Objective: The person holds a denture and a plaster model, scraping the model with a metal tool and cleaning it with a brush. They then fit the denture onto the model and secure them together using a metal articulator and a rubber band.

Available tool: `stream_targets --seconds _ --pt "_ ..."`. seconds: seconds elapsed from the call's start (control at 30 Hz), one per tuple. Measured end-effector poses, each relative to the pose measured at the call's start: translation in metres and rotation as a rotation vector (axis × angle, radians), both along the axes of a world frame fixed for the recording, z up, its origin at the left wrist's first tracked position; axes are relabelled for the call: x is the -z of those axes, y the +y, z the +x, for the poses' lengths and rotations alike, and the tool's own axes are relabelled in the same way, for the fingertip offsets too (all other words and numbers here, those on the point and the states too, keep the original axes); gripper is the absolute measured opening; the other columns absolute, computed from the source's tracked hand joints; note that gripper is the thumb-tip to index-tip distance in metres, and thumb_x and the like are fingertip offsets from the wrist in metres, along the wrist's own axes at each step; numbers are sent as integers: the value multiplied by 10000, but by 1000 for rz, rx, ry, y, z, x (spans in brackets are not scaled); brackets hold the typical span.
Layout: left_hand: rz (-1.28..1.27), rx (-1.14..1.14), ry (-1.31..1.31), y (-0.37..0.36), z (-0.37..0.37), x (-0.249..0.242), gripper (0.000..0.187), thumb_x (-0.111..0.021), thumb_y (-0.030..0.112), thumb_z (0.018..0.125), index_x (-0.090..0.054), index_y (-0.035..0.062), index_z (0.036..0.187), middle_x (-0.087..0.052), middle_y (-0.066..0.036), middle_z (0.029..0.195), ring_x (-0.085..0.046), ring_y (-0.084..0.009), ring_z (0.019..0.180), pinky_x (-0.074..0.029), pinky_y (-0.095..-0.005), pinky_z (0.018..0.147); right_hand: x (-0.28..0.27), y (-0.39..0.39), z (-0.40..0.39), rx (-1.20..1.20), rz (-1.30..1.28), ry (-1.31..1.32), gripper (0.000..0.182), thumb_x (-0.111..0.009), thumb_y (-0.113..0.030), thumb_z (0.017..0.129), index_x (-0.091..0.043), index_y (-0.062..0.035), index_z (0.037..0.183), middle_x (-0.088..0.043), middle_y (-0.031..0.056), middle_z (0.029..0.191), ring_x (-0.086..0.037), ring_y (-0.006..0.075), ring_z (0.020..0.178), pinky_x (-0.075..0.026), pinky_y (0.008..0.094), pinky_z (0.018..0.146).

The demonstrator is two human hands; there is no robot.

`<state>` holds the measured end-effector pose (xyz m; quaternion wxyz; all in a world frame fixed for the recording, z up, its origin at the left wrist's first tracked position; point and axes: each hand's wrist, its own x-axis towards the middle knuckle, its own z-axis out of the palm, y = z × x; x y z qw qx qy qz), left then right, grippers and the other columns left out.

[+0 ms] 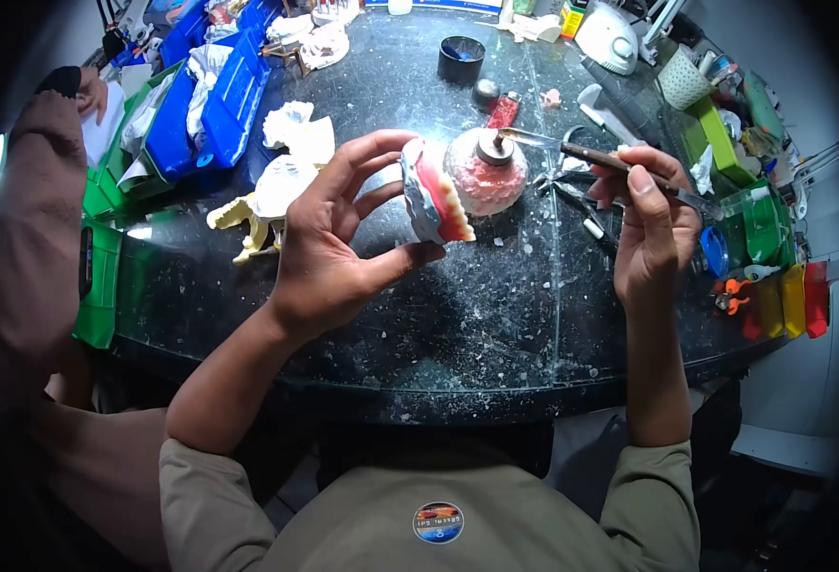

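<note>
My left hand point(319, 234) grips a wax denture point(433, 186) between thumb and fingers, tilted on edge. It has pink wax, a row of cream-coloured teeth facing right, and a grey-blue cast behind. A wax knife point(596, 157) with a brown handle lies in my right hand point(656, 214), closed around it. Its metal blade points left, its tip right at the metal wick holder of a round glass spirit lamp point(486, 186). The lamp, blotched pink and white, stands just behind the denture. Any flame is too faint to make out.
Plaster models point(286, 181) stand left of my left hand, near blue bins point(233, 105). Behind the lamp are a red lighter point(503, 110) and a dark round pot point(461, 62). Tools and green bins point(770, 229) line the right. Another person's sleeve point(33, 219) is at far left.
</note>
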<state>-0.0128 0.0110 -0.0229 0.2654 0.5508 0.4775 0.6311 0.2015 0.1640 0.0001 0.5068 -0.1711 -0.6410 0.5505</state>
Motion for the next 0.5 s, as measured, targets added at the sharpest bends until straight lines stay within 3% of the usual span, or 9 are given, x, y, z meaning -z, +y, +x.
stream_targets --seconds 0.27,0.37,0.47,0.5 --pt "14 -3 106 -1 1 0 739 -785 -13 683 -426 0 1329 -484 -120 1302 -510 -212 1216 -448 -376 1037 -1 -1 0 10 21 -22 191 -564 -102 914 -585 35 1045 -684 142 872 -633 137 741 -478 263 708" --pt "-44 66 -41 -2 -2 -2 757 -773 -17 694 -394 -34 1348 -492 -143 1295 -525 -216 1201 -469 -369 1005 0 0 0 16 11 -9 191 -567 -105 913 -586 35 1040 -683 144 870 -632 137 736 -476 262 701" --pt "-183 134 -428 -4 2 -15 779 -740 11 703 -352 -56 1375 -480 -211 1332 -513 -259 1216 -438 -378 1024 0 1 1 6 -28 -13 193 -559 -123 920 -587 32 1030 -682 143 869 -626 131 714 -474 259 696" --pt "-164 150 -360 -4 1 -13 699 -652 158 809 -330 -70 1386 -472 -244 1332 -556 -305 1165 -464 -389 987 0 3 2 0 -72 -30 192 -555 -130 923 -588 30 1024 -680 139 861 -622 129 704 -474 256 689"
